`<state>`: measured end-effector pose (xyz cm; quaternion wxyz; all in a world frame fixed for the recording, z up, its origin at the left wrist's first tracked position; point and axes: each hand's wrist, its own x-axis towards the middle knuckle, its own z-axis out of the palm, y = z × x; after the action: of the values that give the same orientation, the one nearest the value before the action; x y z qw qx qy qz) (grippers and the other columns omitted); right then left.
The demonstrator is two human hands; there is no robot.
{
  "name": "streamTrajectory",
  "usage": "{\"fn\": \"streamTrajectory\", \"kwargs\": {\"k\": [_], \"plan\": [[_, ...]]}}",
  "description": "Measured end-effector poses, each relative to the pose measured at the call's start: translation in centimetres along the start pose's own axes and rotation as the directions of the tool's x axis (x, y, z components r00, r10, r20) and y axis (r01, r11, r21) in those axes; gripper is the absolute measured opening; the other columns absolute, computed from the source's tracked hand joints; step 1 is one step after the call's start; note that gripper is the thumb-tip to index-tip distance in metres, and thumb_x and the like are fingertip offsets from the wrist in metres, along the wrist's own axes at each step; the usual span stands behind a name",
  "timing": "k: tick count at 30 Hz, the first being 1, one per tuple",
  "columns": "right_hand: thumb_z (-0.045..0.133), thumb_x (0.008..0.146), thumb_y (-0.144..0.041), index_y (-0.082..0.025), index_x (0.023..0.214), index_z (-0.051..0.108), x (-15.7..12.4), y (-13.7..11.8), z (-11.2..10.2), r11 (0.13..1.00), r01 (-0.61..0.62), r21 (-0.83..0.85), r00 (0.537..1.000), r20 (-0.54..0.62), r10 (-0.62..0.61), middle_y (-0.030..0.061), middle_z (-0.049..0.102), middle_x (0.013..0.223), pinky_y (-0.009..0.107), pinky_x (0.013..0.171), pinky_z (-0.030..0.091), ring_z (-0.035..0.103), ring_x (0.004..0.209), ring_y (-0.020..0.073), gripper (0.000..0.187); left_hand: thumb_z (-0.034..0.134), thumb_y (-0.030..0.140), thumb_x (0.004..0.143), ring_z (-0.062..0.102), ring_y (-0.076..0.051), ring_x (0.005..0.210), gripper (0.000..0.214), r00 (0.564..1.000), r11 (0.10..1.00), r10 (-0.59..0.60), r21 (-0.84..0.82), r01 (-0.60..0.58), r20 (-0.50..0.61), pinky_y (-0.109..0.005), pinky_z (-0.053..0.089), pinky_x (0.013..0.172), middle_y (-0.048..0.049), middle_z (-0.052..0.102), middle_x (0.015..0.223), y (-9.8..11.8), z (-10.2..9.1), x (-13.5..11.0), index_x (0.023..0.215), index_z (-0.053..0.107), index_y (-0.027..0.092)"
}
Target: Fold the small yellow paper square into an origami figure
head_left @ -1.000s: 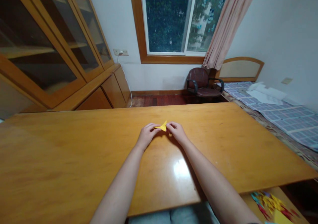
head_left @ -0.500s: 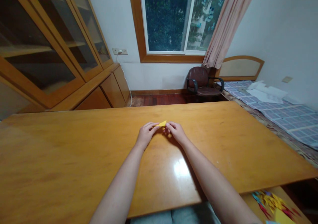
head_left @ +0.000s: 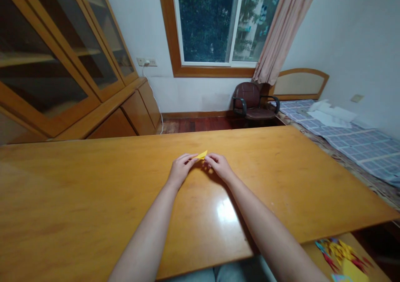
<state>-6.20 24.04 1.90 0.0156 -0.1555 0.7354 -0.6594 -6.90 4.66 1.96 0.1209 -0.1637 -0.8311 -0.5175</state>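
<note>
A small folded piece of yellow paper is held between my two hands, just above the far half of the wooden table. My left hand pinches its left end between thumb and fingers. At the right end, the thumb and fingers of my right hand close on its edge. One pointed corner of the paper sticks up between the hands. My fingers hide part of the folds.
The wooden table spreads out on both sides. Below its right front edge, an open drawer or shelf holds several colourful folded paper pieces and a yellow sheet. Beyond stand a brown armchair, a bed and a glass-door cabinet.
The view has shifted slightly. Both hands keep hold of the yellow paper, whose raised corner looks a little narrower and more tilted.
</note>
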Motion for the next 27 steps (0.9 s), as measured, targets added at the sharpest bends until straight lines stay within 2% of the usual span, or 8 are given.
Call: {"fn": "streamTrajectory", "kwargs": {"k": [5,11,18,22,27], "plan": [[0.055,0.088,-0.047,-0.015,0.086,0.068,-0.1,-0.2,0.0,1.0,-0.007,-0.004,1.0,0.004,0.007,0.0037,0.069,0.073,0.023,0.059,0.048,0.061,0.06,0.0133,0.034,0.06,0.044,0.086,0.065,-0.02,0.092,0.032,1.0,1.0,0.016,0.01,-0.016,0.011,-0.031,0.051,0.084,-0.006,0.072,0.099,-0.5,0.1,0.0,0.103,0.073,0.021],[0.056,0.086,-0.035,-0.016,0.087,0.067,0.0,0.1,0.1,1.0,-0.019,-0.007,1.0,-0.025,0.019,0.0031,0.069,0.072,0.023,0.061,0.049,0.061,0.059,0.0125,0.023,0.06,0.045,0.086,0.064,-0.02,0.095,0.033,0.999,1.0,0.02,0.002,-0.02,0.035,-0.032,0.051,0.087,-0.0061,0.071,0.104,-0.1,0.0,0.0,0.105,0.073,0.022],[0.053,0.081,-0.027,-0.016,0.089,0.065,0.5,0.8,0.1,0.997,-0.075,-0.03,0.994,-0.082,0.072,0.003,0.068,0.07,0.02,0.051,0.047,0.059,0.055,0.0115,0.018,0.061,0.042,0.086,0.064,-0.02,0.097,0.031,0.997,1.0,0.027,-0.013,-0.026,0.071,-0.032,0.051,0.088,-0.0067,0.07,0.105,0.5,0.0,0.0,0.107,0.072,0.022],[0.054,0.08,-0.028,-0.016,0.085,0.064,0.6,1.3,0.2,0.995,-0.077,-0.068,0.992,-0.108,0.069,0.0021,0.067,0.07,0.019,0.048,0.045,0.059,0.054,0.0111,0.016,0.062,0.039,0.086,0.065,-0.02,0.095,0.027,0.995,0.999,0.048,-0.014,-0.047,0.092,-0.031,0.051,0.087,-0.0063,0.07,0.104,0.8,0.0,-0.2,0.104,0.072,0.022],[0.055,0.082,-0.031,-0.016,0.077,0.061,0.7,1.4,0.2,0.996,-0.052,-0.069,0.995,-0.084,0.047,0.0011,0.066,0.067,0.02,0.052,0.045,0.06,0.055,0.0117,0.016,0.063,0.036,0.085,0.065,-0.02,0.096,0.024,0.993,0.998,0.02,-0.059,-0.013,0.114,-0.031,0.052,0.086,-0.0064,0.07,0.104,1.1,0.0,-0.4,0.102,0.072,0.022]]}}
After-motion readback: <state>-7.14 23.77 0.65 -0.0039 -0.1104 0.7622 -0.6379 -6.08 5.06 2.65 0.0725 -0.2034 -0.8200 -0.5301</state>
